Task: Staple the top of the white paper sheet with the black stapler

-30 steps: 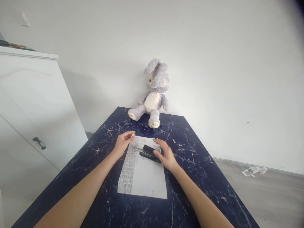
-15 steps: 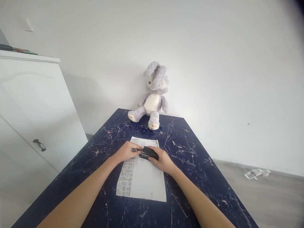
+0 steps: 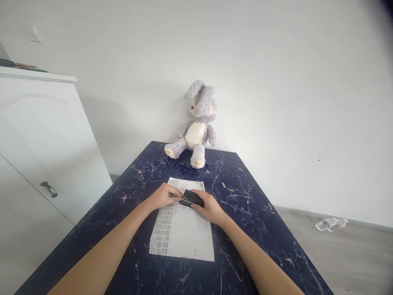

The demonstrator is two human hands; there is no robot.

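My right hand (image 3: 208, 206) is wrapped round a black stapler (image 3: 190, 197), thumb on the near side and fingers over the far side. At the stapler's left end my left hand (image 3: 164, 196) is closed in a pinch. A thin dark piece shows between its fingers, too small to make out. Both hands are over a printed sheet of paper (image 3: 190, 237) that lies flat on the table. Off to the right of the sheet rests a small grey metallic piece, like a strip of staples (image 3: 223, 185).
A grey plush rabbit (image 3: 196, 133) sits at the far end of the dark blue marbled table (image 3: 245, 229), against the wall. A white cabinet (image 3: 39, 131) stands on the left. Clear plastic packaging (image 3: 330, 223) lies on the floor at right.
The left fingertips have shifted slightly at the stapler's end, and less of the thin dark piece shows. The right hand keeps its grip; the view has moved a little.
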